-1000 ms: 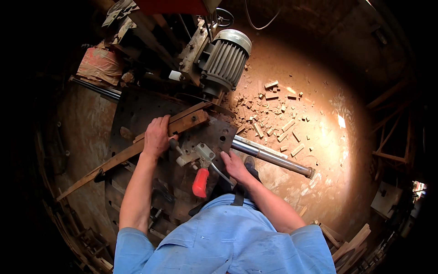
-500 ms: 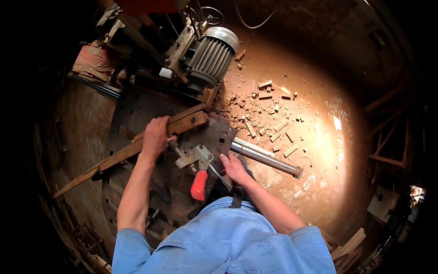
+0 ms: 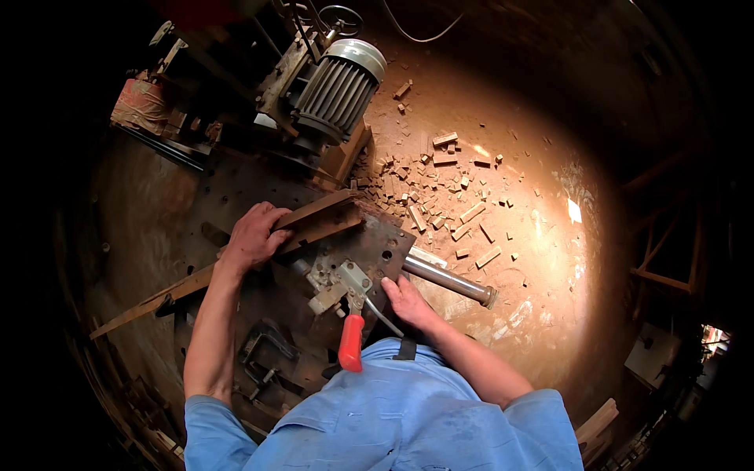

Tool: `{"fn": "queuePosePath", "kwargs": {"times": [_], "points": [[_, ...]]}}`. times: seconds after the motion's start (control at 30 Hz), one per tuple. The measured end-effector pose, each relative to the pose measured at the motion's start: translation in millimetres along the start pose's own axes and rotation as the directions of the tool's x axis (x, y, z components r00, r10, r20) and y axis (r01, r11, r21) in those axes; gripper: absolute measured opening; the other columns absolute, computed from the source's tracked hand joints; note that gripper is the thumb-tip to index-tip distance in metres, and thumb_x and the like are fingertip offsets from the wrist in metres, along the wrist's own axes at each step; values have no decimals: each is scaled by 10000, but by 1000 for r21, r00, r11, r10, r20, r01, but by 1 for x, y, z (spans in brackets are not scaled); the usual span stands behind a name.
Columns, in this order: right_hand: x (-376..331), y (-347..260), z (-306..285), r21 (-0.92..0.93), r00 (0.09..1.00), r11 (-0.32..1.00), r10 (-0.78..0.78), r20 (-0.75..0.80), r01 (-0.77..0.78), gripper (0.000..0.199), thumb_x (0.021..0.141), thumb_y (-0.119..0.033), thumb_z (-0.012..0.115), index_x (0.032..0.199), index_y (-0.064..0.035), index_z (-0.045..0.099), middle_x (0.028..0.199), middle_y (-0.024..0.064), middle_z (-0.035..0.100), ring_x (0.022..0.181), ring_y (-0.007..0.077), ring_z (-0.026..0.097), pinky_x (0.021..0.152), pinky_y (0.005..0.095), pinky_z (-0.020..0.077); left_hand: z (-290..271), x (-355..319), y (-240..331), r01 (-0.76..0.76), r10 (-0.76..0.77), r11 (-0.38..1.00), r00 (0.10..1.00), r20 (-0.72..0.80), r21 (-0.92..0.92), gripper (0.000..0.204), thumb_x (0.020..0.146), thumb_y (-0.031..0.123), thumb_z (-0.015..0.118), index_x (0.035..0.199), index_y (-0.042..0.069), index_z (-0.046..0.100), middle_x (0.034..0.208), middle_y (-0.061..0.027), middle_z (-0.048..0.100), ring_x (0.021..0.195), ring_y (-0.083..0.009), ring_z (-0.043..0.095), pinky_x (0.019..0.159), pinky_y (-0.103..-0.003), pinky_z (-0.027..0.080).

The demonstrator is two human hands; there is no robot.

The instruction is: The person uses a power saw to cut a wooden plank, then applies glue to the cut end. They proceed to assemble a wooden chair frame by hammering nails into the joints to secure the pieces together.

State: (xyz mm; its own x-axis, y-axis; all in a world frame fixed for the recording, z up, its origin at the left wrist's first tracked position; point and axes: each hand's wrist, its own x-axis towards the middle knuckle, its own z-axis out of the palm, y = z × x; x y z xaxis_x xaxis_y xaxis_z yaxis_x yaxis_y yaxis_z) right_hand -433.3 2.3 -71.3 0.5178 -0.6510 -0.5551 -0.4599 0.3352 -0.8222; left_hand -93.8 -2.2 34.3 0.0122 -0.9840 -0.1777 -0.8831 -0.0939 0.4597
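My left hand (image 3: 255,233) is closed around a wooden piece (image 3: 318,216) on the dark metal table (image 3: 263,177), its fingers over the top. The wood is tilted, with a shadowed face toward me. Behind that hand a long wooden strip (image 3: 149,304) runs off to the lower left. My right hand (image 3: 407,301) grips the right edge of the table, thumb on top and the other fingers largely hidden. Between my hands sits a toggle clamp (image 3: 345,286) with a red handle (image 3: 351,343) pointing toward me.
A finned electric motor (image 3: 342,94) stands beyond the wood. One steel bar (image 3: 452,280) sticks out past the table's right side. Small wood offcuts (image 3: 440,184) litter the floor. A C-shaped clamp (image 3: 263,349) lies left of the handle.
The table, with its toggle clamp, has slid toward me and right relative to the motor. Both hands moved with it. The wooden piece in my left hand has tipped. The view has shifted slightly.
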Motion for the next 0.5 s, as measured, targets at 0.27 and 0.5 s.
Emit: {"fn": "queuePosePath", "kwargs": {"times": [0.27, 0.5], "points": [[-2, -46, -50, -397, 979, 917, 122, 161, -49, 458, 915, -413, 612, 913, 39, 686, 798, 199, 681, 768, 310, 664, 728, 392, 514, -28, -56, 34, 39, 132, 940, 874, -467, 338, 546, 654, 36, 734, 1192, 78, 645, 1018, -114, 644, 930, -309, 607, 801, -398, 503], [-14, -182, -68, 123, 964, 977, -194, 183, 173, 267, 903, -198, 683, 1056, 21, 688, 787, 52, 678, 715, 96, 603, 661, 272, 499, -48, -125, 67, 283, 135, 826, 740, -659, 487, 603, 633, 15, 725, 1230, 73, 655, 993, -89, 628, 924, -293, 602, 799, -408, 472]]}}
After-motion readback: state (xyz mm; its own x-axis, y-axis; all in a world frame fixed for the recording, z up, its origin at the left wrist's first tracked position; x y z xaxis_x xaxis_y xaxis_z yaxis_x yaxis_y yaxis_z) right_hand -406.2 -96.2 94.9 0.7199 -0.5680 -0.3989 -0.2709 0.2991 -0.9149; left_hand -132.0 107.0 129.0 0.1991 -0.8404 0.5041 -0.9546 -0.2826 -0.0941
